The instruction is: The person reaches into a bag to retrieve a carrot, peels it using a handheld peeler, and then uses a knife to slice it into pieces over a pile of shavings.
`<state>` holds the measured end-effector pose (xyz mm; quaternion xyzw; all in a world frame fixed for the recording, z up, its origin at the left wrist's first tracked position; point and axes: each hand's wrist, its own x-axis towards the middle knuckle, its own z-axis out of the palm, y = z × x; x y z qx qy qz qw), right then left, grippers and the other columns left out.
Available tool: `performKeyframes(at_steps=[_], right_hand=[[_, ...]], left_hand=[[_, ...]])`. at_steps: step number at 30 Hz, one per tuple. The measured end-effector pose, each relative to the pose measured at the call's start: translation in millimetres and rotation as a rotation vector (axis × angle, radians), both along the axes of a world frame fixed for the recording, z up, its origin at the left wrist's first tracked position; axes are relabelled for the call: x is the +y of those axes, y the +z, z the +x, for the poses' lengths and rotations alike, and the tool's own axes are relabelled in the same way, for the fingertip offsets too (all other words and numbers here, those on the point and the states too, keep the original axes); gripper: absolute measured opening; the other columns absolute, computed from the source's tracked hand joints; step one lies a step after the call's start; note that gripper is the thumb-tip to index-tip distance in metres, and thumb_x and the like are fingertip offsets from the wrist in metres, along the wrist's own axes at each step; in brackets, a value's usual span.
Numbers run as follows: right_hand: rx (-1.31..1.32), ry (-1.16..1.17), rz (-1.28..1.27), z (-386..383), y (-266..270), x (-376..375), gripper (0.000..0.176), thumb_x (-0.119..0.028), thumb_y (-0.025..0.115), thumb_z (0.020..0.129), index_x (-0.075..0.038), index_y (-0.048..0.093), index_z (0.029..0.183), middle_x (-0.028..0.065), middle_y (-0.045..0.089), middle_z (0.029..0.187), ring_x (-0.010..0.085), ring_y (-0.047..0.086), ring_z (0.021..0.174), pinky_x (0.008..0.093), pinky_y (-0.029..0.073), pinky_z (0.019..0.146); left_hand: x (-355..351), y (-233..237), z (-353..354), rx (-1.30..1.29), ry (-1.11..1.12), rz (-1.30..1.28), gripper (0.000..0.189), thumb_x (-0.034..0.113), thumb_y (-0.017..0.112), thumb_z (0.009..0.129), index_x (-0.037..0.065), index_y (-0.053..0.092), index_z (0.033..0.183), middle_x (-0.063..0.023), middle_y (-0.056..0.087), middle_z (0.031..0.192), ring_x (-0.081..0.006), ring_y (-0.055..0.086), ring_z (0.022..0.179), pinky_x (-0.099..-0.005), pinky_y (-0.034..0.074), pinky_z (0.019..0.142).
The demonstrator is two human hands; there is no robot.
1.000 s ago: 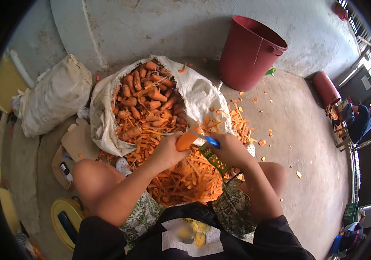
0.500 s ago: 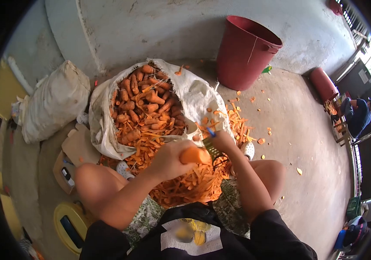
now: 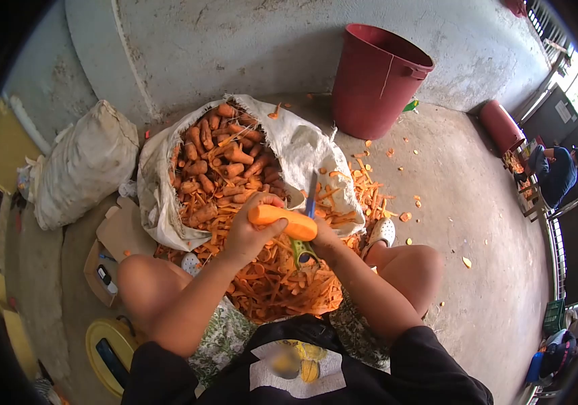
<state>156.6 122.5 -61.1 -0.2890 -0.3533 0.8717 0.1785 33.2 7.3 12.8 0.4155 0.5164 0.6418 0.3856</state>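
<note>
A smooth, peeled carrot [image 3: 282, 222] lies crosswise in my left hand [image 3: 250, 233], with my fingers and thumb wrapped round its left part. My right hand [image 3: 325, 239] is closed at the carrot's right end, around a blue-handled knife [image 3: 311, 196] whose blade points up and away from me. A green peeler [image 3: 302, 252] hangs below the carrot from the same hand. Beneath both hands spreads a heap of carrot peels [image 3: 282, 287] between my legs. Just beyond stands a white sack [image 3: 302, 145], rolled open and full of unpeeled carrots [image 3: 235, 154].
A tall red bin [image 3: 377, 88] stands against the wall. On the left are a filled sack [image 3: 90, 165], a cardboard box [image 3: 124, 233] and a yellow lid [image 3: 103, 378] with a phone. Carrot scraps dot the floor at right. A person [image 3: 559, 175] sits far right.
The carrot has turned from pointing at me to lying crosswise, and my hands have come together. The knife blade now points up, and the peeler has swung lower beneath the carrot.
</note>
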Motion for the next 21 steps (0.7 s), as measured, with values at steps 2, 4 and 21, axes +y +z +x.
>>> performKeyframes(at_steps=[2, 4, 21], right_hand=[[-0.04, -0.028, 0.054, 4.5, -2.3, 18.0, 0.024, -0.017, 0.054, 0.084, 0.002, 0.052, 0.099, 0.0053, 0.058, 0.083, 0.0111, 0.056, 0.069, 0.0227, 0.044, 0.058], [-0.115, -0.077, 0.157, 9.8, 3.1, 28.7, 0.021, -0.017, 0.055, 0.084, 0.002, 0.052, 0.093, 0.004, 0.057, 0.074, 0.011, 0.055, 0.063, 0.0236, 0.044, 0.055], [-0.659, 0.26, 1.363, 23.3, 63.2, 9.8, 0.019, -0.024, 0.056, 0.077, -0.006, 0.056, 0.083, 0.0174, 0.057, 0.067, 0.0349, 0.056, 0.066, 0.0428, 0.042, 0.059]], left_hand=[[-4.2, 13.7, -6.9, 0.144, -0.059, -0.019, 0.026, 0.006, 0.06, 0.077, 0.003, 0.05, 0.101, -0.004, 0.05, 0.096, -0.0113, 0.05, 0.092, -0.0252, 0.043, 0.08], [-3.9, 7.5, -16.0, 0.075, -0.111, -0.044, 0.028, 0.005, 0.06, 0.077, 0.002, 0.05, 0.103, -0.0043, 0.05, 0.097, -0.0119, 0.051, 0.091, -0.0259, 0.044, 0.079], [12.8, -27.1, -3.1, 0.243, -0.012, -0.438, 0.034, 0.002, 0.063, 0.069, 0.002, 0.048, 0.099, -0.0042, 0.054, 0.077, -0.0108, 0.054, 0.056, -0.0242, 0.043, 0.049]])
